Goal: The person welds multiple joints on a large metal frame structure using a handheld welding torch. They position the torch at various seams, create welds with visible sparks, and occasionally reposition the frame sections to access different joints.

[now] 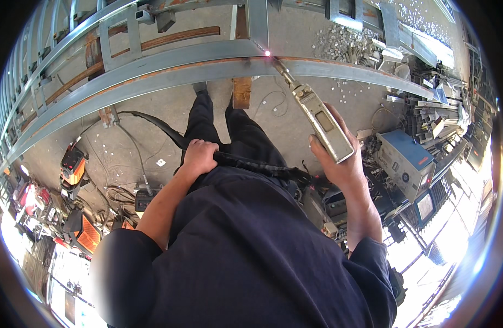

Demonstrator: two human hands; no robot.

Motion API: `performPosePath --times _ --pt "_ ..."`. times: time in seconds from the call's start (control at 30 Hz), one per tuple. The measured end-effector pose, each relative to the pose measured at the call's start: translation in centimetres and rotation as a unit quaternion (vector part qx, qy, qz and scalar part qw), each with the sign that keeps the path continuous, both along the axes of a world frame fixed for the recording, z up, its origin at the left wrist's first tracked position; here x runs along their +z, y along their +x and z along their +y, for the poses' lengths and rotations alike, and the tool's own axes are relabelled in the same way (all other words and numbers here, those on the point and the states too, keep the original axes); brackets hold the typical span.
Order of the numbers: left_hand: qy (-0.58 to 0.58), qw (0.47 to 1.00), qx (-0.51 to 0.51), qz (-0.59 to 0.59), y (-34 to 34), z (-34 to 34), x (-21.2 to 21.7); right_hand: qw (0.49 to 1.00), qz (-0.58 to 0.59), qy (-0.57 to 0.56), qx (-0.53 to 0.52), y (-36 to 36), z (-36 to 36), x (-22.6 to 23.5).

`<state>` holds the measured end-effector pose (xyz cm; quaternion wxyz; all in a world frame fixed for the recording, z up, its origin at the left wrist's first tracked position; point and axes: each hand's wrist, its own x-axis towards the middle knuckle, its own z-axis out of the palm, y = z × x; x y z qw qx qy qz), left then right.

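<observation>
My right hand (pixel 344 156) is wrapped around the worn metal body of a handheld laser welding gun (pixel 322 120), at its rear end. The narrow nozzle slants away to the upper left. A small pinkish-white glow shows at its tip, where a grey steel upright (pixel 258 24) meets a long horizontal steel tube (pixel 202 52). At my waist my left hand (pixel 200 157) is closed on a thick black sleeved cable (pixel 246 161). That cable runs across my front, from the left side of the frame toward the right. Part of it is hidden behind my left hand.
A rusty bar (pixel 241 94) sticks out beneath the frame toward my feet. Orange-and-black machines (pixel 74 167) and loose cables lie at left. A blue-topped metal box (pixel 404 158) stands at right, near stacked metal offcuts (pixel 440 117). Small metal scraps (pixel 352 46) litter the floor beyond the frame.
</observation>
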<state>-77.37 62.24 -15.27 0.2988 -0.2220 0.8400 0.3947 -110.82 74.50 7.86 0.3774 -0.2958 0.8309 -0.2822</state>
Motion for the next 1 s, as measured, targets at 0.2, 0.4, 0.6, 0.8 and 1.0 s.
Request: performPosePath --times 0.2,0.4,0.6,0.8,1.0 --pt "-0.003 1.0 -0.011 -0.015 -0.3 -0.1 0.3 0.998 -0.012 0.052 -0.022 0.2 -0.3 0.4" --pt "-0.001 1.0 -0.011 -0.014 -0.4 -0.2 0.4 1.0 0.002 0.024 -0.006 0.0 -0.3 0.2" --pt "-0.004 1.0 -0.002 0.013 0.2 0.0 -0.2 1.0 -0.002 0.003 -0.01 0.0 0.2 -0.3" --pt "-0.005 1.0 0.001 0.019 0.1 0.0 -0.1 1.0 -0.005 0.011 -0.015 0.0 0.4 0.5" --pt "-0.026 0.999 0.006 0.027 0.4 -0.2 -0.4 0.997 -0.04 -0.012 -0.064 -0.9 1.1 1.6"
